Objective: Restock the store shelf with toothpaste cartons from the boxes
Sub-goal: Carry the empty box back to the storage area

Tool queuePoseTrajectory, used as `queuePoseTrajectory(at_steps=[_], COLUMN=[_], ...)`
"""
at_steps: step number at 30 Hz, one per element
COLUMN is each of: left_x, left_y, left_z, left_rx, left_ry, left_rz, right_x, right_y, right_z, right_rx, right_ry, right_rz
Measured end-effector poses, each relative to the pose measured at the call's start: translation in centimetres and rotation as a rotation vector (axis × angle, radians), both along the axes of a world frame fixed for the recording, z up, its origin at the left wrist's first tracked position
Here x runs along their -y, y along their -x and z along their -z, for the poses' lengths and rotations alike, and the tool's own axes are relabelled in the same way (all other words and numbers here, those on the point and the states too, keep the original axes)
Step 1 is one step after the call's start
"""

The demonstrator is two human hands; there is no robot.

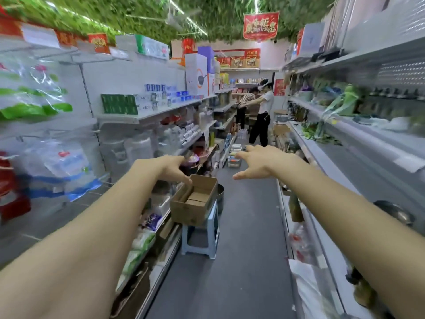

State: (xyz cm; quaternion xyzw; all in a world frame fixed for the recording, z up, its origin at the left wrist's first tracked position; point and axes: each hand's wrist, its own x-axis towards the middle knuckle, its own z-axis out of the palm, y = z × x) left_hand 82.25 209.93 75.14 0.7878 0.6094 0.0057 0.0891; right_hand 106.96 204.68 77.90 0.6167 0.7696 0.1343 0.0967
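Cartons (161,94) are ranked on the shelf (147,114) at 10 o'clock. More are judged to lie in the box (190,210), raised within reach on a stool (186,238) at 6 o'clock. Both arms are stretched forward. The left hand (173,169) is held at the box's 11 o'clock rim, fingers (181,174) loosely extended, nothing gripped; contact cannot be told. The right hand (259,162) is spread wide at 2 o'clock, empty.

Setting: small retail shop, one narrow aisle. White metal shelving (147,115) lines both sides, stocked with packaged goods: dark green cartons (119,104), blue-and-white boxes (171,93), clear plastic bags (57,162). Red hanging promotional sign (261,25) overhead. Open brown cardboard box (190,211) sits on a pale plastic stool (212,229) on the grey floor (248,261).
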Motion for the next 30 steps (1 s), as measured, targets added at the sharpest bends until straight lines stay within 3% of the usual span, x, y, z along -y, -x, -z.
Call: queuePoseTrajectory(at_steps=[10, 17, 23, 30], left_x=[-23.6, -39.2, -45.8, -51.9], left_y=[-4.5, -4.5, -4.3, -0.8], left_z=[2.8, 10.6, 19.4, 30.5], left_rx=[0.056, 0.139, 0.393, 0.425], left_ry=[0.049, 0.142, 0.296, 0.255], left_rz=[-0.004, -0.196, -0.389, -0.678], right_x=[-25.8, -45.0, -59.0, -71.4], right_y=[-3.5, -5.1, -3.4, 2.3], right_z=[2.0, 7.7, 14.2, 22.0], right_rx=[-0.027, -0.027, 0.017, -0.013], right_ry=[0.089, 0.172, 0.368, 0.517], right_rz=[-0.056, -0.163, -0.217, -0.42])
